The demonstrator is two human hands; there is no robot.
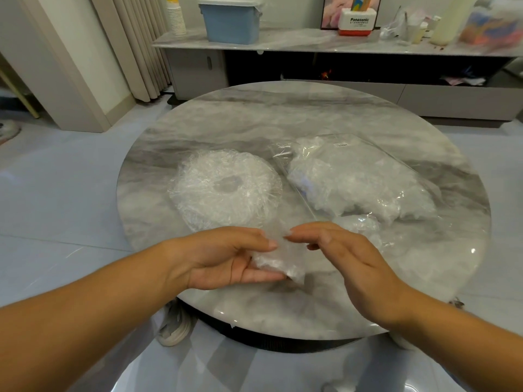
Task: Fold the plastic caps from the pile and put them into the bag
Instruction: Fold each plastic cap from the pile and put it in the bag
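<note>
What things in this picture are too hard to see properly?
- Pile of caps, head view: clear layers blend, so no counting them.
- Bag label, head view: too small to read.
- Cap held in the left hand, head view: fingers and see-through plastic hide its folds.
- Shelf clutter top right, head view: blurred, cut off.

Both forearms bare up to the frame edge; bare left hand (226, 258) and right hand (353, 256), plain short-trimmed fingernails.

Cap (278, 264) partly hidden; rt shelf clutter (486, 24) blurred
</note>
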